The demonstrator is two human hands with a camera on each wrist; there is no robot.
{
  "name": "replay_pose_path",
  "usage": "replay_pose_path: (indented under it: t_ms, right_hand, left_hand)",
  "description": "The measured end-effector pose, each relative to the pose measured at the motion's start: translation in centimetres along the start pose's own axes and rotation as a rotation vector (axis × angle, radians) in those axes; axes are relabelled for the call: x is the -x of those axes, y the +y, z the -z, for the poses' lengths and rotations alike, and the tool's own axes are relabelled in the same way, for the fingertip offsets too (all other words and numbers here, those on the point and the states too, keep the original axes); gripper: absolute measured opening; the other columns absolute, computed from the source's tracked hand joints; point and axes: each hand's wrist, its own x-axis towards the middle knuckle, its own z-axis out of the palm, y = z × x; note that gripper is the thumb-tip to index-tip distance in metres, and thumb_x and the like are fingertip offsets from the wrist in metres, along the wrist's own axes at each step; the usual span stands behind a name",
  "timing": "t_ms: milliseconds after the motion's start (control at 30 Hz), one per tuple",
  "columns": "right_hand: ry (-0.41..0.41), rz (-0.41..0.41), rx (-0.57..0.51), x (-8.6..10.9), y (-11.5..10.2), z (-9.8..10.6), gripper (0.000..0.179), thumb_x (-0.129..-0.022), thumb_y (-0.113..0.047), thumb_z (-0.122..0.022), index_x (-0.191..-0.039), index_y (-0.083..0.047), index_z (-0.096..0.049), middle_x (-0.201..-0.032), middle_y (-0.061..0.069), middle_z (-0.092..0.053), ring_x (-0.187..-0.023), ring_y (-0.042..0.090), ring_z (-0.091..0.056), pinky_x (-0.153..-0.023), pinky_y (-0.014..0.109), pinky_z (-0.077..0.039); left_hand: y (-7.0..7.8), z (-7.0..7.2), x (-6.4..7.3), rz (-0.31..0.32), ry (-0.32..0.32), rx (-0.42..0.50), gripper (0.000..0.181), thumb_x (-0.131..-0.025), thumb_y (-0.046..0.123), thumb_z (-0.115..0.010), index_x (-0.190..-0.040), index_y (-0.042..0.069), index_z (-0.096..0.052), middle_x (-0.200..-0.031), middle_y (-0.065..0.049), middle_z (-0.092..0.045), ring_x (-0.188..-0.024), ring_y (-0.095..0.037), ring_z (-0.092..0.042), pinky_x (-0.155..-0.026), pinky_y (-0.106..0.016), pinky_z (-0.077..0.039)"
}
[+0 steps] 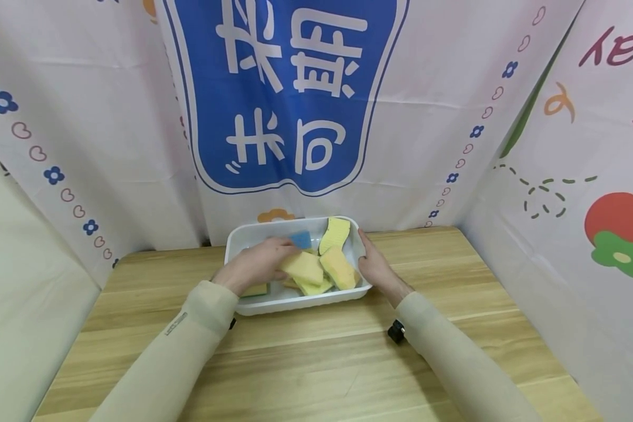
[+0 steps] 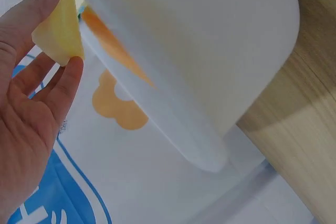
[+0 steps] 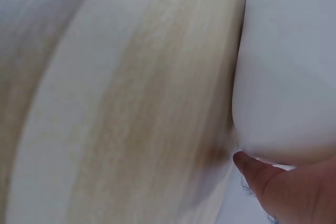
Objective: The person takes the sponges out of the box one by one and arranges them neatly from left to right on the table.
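In the head view, my left hand (image 1: 261,264) is over a white plastic tray (image 1: 295,306) and pinches a pale yellow sponge (image 1: 305,267). The left wrist view shows the thumb on one face of that sponge (image 2: 60,32) and fingertips on the other. Beneath and beside it in the tray lie a thick yellow sponge (image 1: 340,268), a wavy yellow sponge (image 1: 334,234), a blue piece (image 1: 300,239) and a green-edged sponge (image 1: 257,289), partly covered by my left hand. My right hand (image 1: 377,266) touches the tray's right end, a finger extended along the outer wall (image 3: 257,174).
The tray stands at the back of a wood-grain table (image 1: 306,363), close to a hanging printed cloth (image 1: 411,117). More cloth hangs along the right side (image 1: 575,246). A small black device (image 1: 396,332) sits under my right wrist.
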Motion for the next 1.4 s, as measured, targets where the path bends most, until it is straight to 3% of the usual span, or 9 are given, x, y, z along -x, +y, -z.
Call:
replay_pose_path:
  t_ms: [167,333,567,767,1133,1400]
  right_hand:
    - [0.007,-0.007,-0.008,0.0,-0.1,0.0,0.094,-0.105,0.012,-0.035,-0.190,-0.015,-0.004,-0.199,0.016,-0.005,-0.186,0.042,-0.007,-0.152,0.059,-0.007]
    - [0.007,-0.009,-0.015,0.2,-0.2,0.0,0.095,-0.105,0.013,-0.035,-0.190,-0.015,-0.004,-0.199,0.016,-0.004,-0.186,0.042,-0.006,-0.152,0.059,-0.007]
    - [0.002,0.002,-0.017,0.1,-0.2,0.0,0.093,-0.106,0.012,-0.034,-0.190,-0.014,-0.003,-0.199,0.018,-0.003,-0.187,0.040,-0.005,-0.153,0.058,-0.006]
    - [0.004,0.002,-0.024,0.1,-0.1,0.1,0.093,-0.106,0.013,-0.034,-0.190,-0.014,-0.004,-0.199,0.018,-0.003,-0.186,0.040,-0.004,-0.152,0.059,-0.006]
    - [0.008,0.002,-0.019,0.2,-0.2,0.0,0.093,-0.106,0.012,-0.035,-0.190,-0.014,-0.005,-0.199,0.017,-0.004,-0.186,0.041,-0.005,-0.153,0.058,-0.006]
    - [0.012,-0.002,-0.007,0.0,0.0,-0.1,0.093,-0.106,0.012,-0.034,-0.190,-0.013,-0.004,-0.199,0.017,-0.005,-0.186,0.041,-0.006,-0.153,0.058,-0.007]
  left_hand:
    - [0.0,0.0,1.1,0.032,0.027,0.037,0.064,-0.101,0.014,-0.094,-0.160,0.007,-0.070,-0.165,-0.020,-0.069,-0.154,-0.041,-0.066,-0.133,-0.058,-0.056]
    - [-0.2,0.0,2.4,0.020,0.076,0.024,0.062,-0.101,0.016,-0.095,-0.157,0.005,-0.072,-0.164,-0.023,-0.069,-0.151,-0.046,-0.068,-0.129,-0.061,-0.058]
    - [-0.4,0.2,4.3,0.019,0.134,0.072,0.061,-0.101,0.013,-0.094,-0.156,-0.001,-0.071,-0.159,-0.025,-0.071,-0.147,-0.047,-0.070,-0.129,-0.062,-0.058]
    - [-0.2,0.2,6.2,0.064,0.150,0.108,0.062,-0.103,0.018,-0.093,-0.158,0.002,-0.070,-0.163,-0.025,-0.069,-0.149,-0.047,-0.070,-0.128,-0.064,-0.058]
    - [0.4,0.4,10.0,0.108,0.238,0.155,0.065,-0.104,0.024,-0.093,-0.161,0.008,-0.068,-0.168,-0.019,-0.067,-0.154,-0.046,-0.067,-0.128,-0.068,-0.057]
    - [0.4,0.2,12.9,0.079,0.295,0.146,0.066,-0.100,0.022,-0.096,-0.159,0.008,-0.070,-0.161,-0.019,-0.072,-0.145,-0.046,-0.072,-0.120,-0.068,-0.062]
